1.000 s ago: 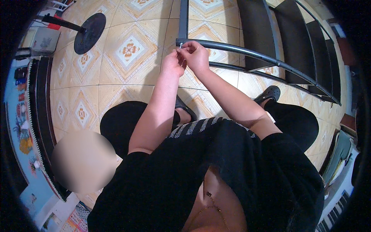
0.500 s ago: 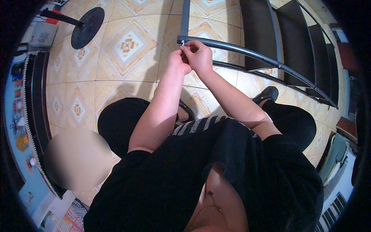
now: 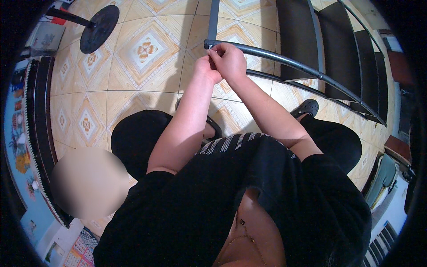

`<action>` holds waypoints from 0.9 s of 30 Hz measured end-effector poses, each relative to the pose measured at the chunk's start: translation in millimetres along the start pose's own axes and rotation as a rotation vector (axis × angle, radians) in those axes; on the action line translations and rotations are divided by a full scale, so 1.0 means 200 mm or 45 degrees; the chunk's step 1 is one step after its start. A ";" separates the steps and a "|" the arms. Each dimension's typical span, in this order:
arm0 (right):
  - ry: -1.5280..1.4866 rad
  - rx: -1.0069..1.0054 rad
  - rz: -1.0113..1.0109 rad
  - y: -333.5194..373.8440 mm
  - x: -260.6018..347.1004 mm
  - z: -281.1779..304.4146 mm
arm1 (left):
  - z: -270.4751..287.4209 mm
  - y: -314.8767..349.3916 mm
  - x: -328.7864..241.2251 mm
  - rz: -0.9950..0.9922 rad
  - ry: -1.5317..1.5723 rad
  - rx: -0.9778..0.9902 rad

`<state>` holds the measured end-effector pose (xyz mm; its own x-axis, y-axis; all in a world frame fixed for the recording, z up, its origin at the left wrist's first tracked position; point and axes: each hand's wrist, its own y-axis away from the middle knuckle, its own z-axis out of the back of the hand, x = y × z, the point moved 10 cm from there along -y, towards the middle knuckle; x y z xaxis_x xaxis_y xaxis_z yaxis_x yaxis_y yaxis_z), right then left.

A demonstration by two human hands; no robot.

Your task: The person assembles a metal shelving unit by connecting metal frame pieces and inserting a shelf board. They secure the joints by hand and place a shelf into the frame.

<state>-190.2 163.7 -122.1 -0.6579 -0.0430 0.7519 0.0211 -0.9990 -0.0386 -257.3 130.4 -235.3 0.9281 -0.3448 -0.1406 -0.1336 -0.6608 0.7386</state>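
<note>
A dark grey metal rack frame (image 3: pixel 284 62) lies on the tiled floor, with dark shelf boards (image 3: pixel 296 35) on its far side. Both my hands meet at the corner where an upright tube (image 3: pixel 213 20) joins the long rail. My left hand (image 3: pixel 205 70) has its fingers pinched together at that joint. My right hand (image 3: pixel 231 60) is curled against the rail right beside it, fingertips touching a small pale part at the corner. What that small part is cannot be made out.
A black round stand base (image 3: pixel 98 29) with a pole lies on the floor at the upper left. A dark board (image 3: pixel 38 115) runs along the left. A black shoe (image 3: pixel 307 107) shows at the right. Patterned tiles (image 3: pixel 133 58) cover the floor.
Both hands stay pinched at the same frame corner, with only slight finger shifts. The view has drifted a little.
</note>
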 end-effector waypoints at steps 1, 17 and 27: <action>0.085 0.006 0.018 0.00 0.02 0.01 | 0.00 -0.02 0.00 0.022 0.002 0.028; 0.158 -0.043 0.385 -0.05 0.08 0.00 | -0.01 -0.02 0.03 -0.070 0.004 0.027; 0.237 -0.076 0.396 -0.07 0.09 0.05 | -0.02 0.00 0.10 -0.089 0.034 0.093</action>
<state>-194.6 176.1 -101.7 -0.7527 -0.3370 0.5656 0.2016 -0.9358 -0.2893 -237.4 126.0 -235.8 0.9447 -0.2792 -0.1718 -0.0925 -0.7298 0.6774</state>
